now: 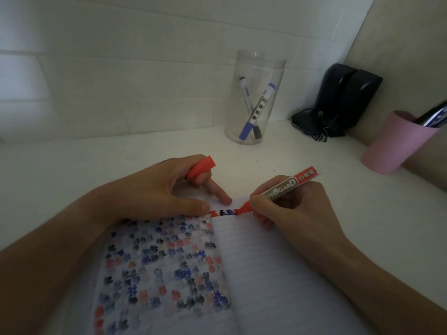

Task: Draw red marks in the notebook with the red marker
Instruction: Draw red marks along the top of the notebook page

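Head view, nearest first: the notebook (266, 274) lies open on the bench (72, 165), its left page crowded with blue, black and red marks and its right page ruled and nearly bare. Across the top line of that right page runs a short row of marks (221, 212), red, black and blue. The right hand (290, 206) is closed around the marker (283, 188), whose tip appears to touch the paper at the row's right end, though the dim light makes contact hard to confirm. The marker's long axis slants up and away to the right, so I judge the next mark falls rightward along the line. The left hand (169, 189) pins the page's top edge with thumb and forefinger and grips the cap (202, 166). Farther back stand a jar (254, 97) with two markers and a cup (396, 143).
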`<state>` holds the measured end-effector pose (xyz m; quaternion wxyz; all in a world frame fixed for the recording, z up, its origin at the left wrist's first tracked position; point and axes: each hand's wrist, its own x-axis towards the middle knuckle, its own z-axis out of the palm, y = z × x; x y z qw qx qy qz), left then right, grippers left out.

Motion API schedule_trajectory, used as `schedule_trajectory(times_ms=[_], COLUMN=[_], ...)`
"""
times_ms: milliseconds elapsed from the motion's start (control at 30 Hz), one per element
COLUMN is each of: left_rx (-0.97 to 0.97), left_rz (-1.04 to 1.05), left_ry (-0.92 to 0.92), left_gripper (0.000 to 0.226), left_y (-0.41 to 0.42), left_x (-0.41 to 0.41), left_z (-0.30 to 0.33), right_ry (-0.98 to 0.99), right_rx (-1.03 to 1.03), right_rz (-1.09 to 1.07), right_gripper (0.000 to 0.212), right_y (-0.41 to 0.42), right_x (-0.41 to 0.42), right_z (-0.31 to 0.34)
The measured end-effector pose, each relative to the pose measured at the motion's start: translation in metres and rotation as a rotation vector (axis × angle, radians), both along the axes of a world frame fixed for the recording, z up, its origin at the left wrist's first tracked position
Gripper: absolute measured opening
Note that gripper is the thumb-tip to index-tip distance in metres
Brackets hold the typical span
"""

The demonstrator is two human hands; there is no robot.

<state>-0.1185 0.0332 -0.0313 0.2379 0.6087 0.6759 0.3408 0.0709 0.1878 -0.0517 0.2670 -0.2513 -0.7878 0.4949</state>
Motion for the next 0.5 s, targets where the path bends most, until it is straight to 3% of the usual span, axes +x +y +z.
schedule_trajectory(times_ms=[300,500], left_rx=[-0.005,-0.019], left_rz=[-0.004,-0.006], left_ry=[-0.004,-0.003], left_gripper=[0.032,0.034], left_y=[0.0006,0.0008], left_x=[-0.0015,-0.0020], left_z=[-0.0017,-0.0019], right_ry=[-0.018,0.184], right_rx=[-0.005,-0.286], right_rz=[-0.088,-0.111], right_gripper=[0.012,0.008], right_y=[0.0005,0.0052], right_x=[-0.0007,0.0025], right_z=[-0.0007,0.0046])
